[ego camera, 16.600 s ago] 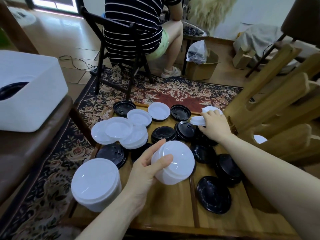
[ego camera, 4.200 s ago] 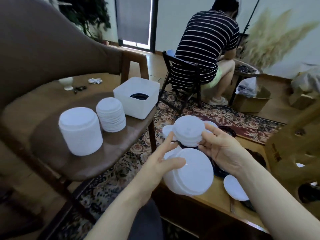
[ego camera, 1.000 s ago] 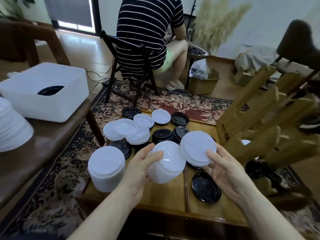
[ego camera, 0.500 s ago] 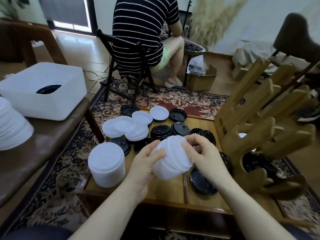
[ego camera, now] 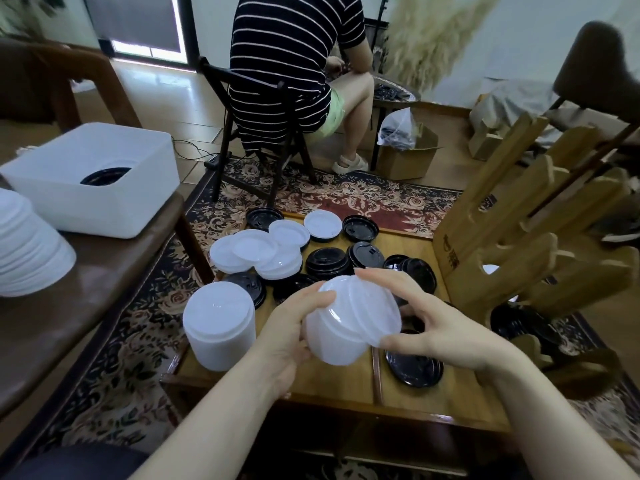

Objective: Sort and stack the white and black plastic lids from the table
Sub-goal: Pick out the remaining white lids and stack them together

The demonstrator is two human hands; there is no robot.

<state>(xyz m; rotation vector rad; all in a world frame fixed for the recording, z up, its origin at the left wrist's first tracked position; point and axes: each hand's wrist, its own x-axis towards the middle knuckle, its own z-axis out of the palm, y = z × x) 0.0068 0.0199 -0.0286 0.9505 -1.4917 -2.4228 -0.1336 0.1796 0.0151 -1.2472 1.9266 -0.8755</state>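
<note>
Above the low wooden table (ego camera: pixel 341 377), the left hand (ego camera: pixel 285 336) cradles a tilted stack of white round plastic lids (ego camera: pixel 349 322) while the right hand (ego camera: pixel 440 325) pinches its top rim, apparently seating a lid squarely.

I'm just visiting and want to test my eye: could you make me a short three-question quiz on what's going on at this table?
1. True or false: both hands grip the white lid stack in the air above the wooden table.
2. What colour is the single lid lying nearest under the right hand?
3. Where does the tall white stack stand? A) left of the left hand B) inside the white bin C) on the rug

Key: 1 true; 2 black; 3 A.
</note>
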